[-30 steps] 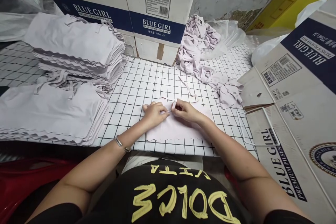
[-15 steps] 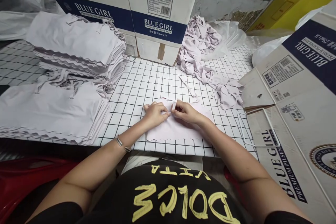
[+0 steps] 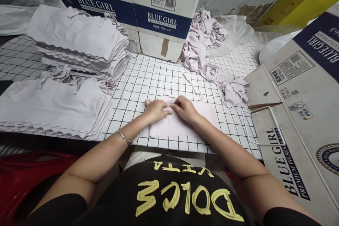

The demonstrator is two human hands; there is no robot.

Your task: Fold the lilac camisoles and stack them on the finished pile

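A pale pink fabric piece point(image 3: 169, 127) lies flat on the gridded tabletop in front of me, its upper edge under my fingers. My left hand point(image 3: 158, 110) is closed at the left part of that edge, thumb and fingers pinching the cloth. Close beside it, my right hand point(image 3: 185, 108) pinches the same edge near the middle, fingertips pointing toward the left hand. What exactly lies between the fingertips is too small to make out. A thin loose strap point(image 3: 192, 84) of the same colour trails on the table just beyond the right hand.
Stacks of similar fabric pieces, one nearer point(image 3: 50, 107) and one farther point(image 3: 74, 35), stand at left. A beer carton point(image 3: 161, 47) rises behind. Crumpled pink fabric point(image 3: 203, 42) heaps at back right. Another carton point(image 3: 275, 88) with a white wire frame point(image 3: 246, 130) borders the right.
A small white strip that stood up at my right fingertips no longer shows there. My right fingers have lowered onto the cloth's edge. The view has shifted slightly.
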